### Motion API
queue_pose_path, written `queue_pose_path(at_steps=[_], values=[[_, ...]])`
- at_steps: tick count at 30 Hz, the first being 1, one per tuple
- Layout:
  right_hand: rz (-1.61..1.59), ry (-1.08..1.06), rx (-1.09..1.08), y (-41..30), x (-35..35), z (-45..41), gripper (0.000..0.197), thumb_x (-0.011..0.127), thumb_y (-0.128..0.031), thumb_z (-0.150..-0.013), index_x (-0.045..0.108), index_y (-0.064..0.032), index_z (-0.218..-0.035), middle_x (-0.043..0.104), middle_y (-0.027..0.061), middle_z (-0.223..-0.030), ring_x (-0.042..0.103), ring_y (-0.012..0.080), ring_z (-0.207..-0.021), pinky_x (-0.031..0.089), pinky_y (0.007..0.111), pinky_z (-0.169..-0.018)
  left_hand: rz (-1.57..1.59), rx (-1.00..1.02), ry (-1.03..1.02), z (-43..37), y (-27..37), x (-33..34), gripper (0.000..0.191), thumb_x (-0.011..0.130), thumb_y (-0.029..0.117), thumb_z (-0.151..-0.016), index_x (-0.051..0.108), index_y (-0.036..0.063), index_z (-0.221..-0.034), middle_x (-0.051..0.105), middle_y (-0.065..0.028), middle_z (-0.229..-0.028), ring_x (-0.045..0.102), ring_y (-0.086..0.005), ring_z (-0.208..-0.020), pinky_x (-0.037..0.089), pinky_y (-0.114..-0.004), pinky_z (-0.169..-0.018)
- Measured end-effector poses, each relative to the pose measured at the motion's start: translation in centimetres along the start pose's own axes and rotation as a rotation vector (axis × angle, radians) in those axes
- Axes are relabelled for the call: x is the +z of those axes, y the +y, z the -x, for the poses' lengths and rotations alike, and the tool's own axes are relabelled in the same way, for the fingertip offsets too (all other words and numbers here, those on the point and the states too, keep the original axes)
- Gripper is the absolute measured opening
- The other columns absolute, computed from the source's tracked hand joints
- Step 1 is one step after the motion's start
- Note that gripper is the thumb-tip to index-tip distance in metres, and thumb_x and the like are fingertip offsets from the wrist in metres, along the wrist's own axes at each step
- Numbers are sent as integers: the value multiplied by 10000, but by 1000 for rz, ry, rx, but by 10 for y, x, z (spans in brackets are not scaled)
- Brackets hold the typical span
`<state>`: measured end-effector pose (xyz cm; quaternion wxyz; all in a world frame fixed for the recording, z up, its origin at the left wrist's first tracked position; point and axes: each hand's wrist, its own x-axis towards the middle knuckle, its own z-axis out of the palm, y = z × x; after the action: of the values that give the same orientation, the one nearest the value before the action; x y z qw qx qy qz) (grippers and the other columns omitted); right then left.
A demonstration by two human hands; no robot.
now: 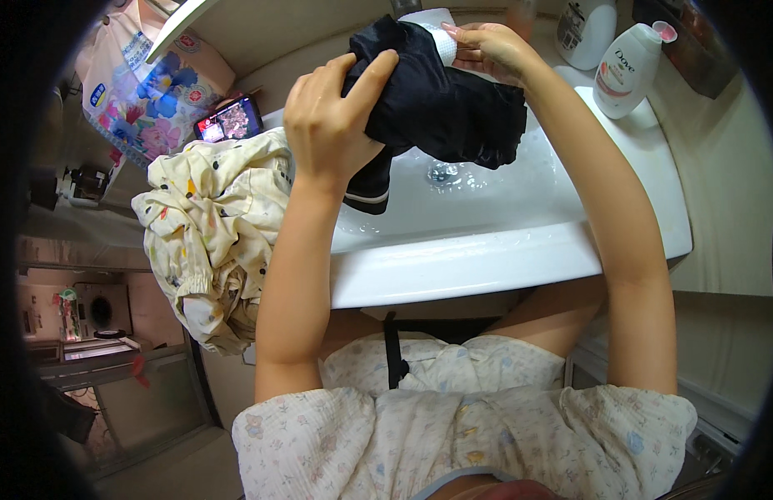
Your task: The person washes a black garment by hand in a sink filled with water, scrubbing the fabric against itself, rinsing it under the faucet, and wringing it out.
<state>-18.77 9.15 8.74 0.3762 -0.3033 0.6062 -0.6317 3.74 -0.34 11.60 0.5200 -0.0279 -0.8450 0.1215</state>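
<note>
My left hand (pixel 333 112) grips a bunched black garment (pixel 418 94) above the white sink basin (pixel 386 265). A strip of the garment with a white stripe hangs below that hand. My right hand (pixel 489 50) pinches a white piece with a dimpled texture (pixel 439 34), close behind the black cloth. Whether this white piece is a separate cloth or part of the garment, I cannot tell. The metal drain (pixel 443 173) shows under the fabric, with wet glints around it. The faucet (pixel 406 6) is mostly hidden behind the cloth.
Cream patterned clothing (pixel 218 231) is heaped over the sink's left side. Behind it are a lit phone (pixel 229 119) and a floral plastic package (pixel 155 81). A Dove bottle (pixel 627 72) with its cap up, another white bottle (pixel 585 34) and a dark bin (pixel 686 47) stand right.
</note>
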Motion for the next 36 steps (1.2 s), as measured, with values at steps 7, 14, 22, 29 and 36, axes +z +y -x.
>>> queue_pose_path(at_steps=[7, 14, 22, 29, 36], values=[[34, 156, 60, 16, -4, -7, 240, 500, -181, -928, 584, 34, -991, 631, 98, -829, 614, 149, -721, 514, 282, -673, 49, -57, 92, -4, 2, -1, 523, 764, 231, -527, 656, 201, -1038, 601, -105, -872, 595, -249, -742, 462, -330, -652], [-49, 215, 112, -5, 24, 33, 381, 588, -284, -883, 597, 80, -994, 659, 185, -883, 669, 239, -721, 551, 300, -676, 37, -103, 193, -1, 1, -2, 451, 744, 169, -573, 646, 170, -1013, 615, -62, -894, 611, -233, -772, 461, -328, -716], [831, -50, 176, 3, -9, 44, 437, 632, -310, -826, 556, 13, -1109, 655, 136, -925, 648, 234, -775, 540, 334, -701, -60, -21, 146, -14, 5, -17, 454, 771, 190, -595, 669, 159, -1037, 633, -76, -889, 617, -250, -782, 479, -314, -719], [491, -551, 277, 23, -9, 48, 382, 551, -267, -880, 565, 37, -1110, 662, 173, -875, 679, 260, -741, 543, 310, -626, -42, 1, 161, -13, 5, -14, 465, 772, 188, -585, 668, 155, -1037, 643, -74, -919, 621, -245, -816, 474, -308, -739], [-381, -1119, 587, 7, 35, 96, 676, 299, -505, -939, 323, 49, -1326, 597, 241, -997, 625, 392, -907, 533, 439, -775, -4, 58, 249, -18, -6, -19, 412, 756, 191, -641, 642, 78, -1020, 675, -66, -969, 634, -248, -855, 484, -309, -783]])
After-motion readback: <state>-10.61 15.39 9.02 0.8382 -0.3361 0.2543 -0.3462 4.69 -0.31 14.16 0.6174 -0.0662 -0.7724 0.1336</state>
